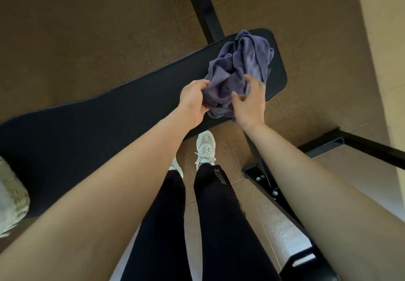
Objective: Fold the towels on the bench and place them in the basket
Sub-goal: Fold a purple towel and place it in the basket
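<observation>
The left hand [192,100] is curled round a bunch of the purple towel [241,61] at its near-left edge, while the right hand [249,103] lies against the cloth's near-right side with fingers spread and loose, pinching nothing yet as far as can be seen. The towel sits crumpled in a heap on the right-hand end of the black bench [109,127], part of it spilling over the near edge. The step in hand looks like finding the corners, so the person would do well to let the right hand feel along a hem for a true corner rather than grab a fold from the middle, then lift and shake the towel flat before laying it on the bare padding to the left. A second, pale towel [11,193] lies at the far left end of the bench. No basket is in view.
</observation>
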`<action>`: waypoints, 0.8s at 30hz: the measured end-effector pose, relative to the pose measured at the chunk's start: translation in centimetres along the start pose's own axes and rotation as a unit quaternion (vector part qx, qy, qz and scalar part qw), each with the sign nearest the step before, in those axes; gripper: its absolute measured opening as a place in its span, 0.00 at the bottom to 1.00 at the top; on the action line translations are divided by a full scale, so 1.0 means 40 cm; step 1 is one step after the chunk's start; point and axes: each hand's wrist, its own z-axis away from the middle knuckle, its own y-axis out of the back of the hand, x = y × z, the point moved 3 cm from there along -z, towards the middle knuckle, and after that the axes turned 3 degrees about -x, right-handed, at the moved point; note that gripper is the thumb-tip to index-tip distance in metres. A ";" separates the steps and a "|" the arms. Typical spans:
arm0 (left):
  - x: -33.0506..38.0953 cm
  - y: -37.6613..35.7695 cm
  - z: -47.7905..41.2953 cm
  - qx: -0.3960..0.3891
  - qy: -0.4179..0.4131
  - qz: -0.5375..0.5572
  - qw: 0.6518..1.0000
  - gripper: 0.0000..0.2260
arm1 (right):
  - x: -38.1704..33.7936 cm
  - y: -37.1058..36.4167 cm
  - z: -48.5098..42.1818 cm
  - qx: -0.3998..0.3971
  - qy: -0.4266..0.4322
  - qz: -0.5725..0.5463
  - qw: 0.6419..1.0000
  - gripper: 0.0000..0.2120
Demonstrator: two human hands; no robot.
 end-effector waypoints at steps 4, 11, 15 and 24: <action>0.055 0.027 0.070 -0.024 -0.035 -0.091 0.995 0.10 | -0.120 0.032 -0.008 -0.034 0.116 0.061 0.991 0.32; 0.183 0.094 0.245 -0.113 -0.061 -0.202 0.971 0.07 | -0.263 -0.024 0.013 -0.255 0.212 0.146 0.932 0.16; 0.238 0.154 0.328 -0.101 -0.075 -0.217 0.968 0.05 | -0.299 -0.048 0.028 -0.228 0.180 0.150 0.945 0.08; 0.347 0.344 0.483 0.092 -0.196 -0.535 0.817 0.07 | -0.403 -0.083 0.068 -0.224 0.154 0.059 0.960 0.07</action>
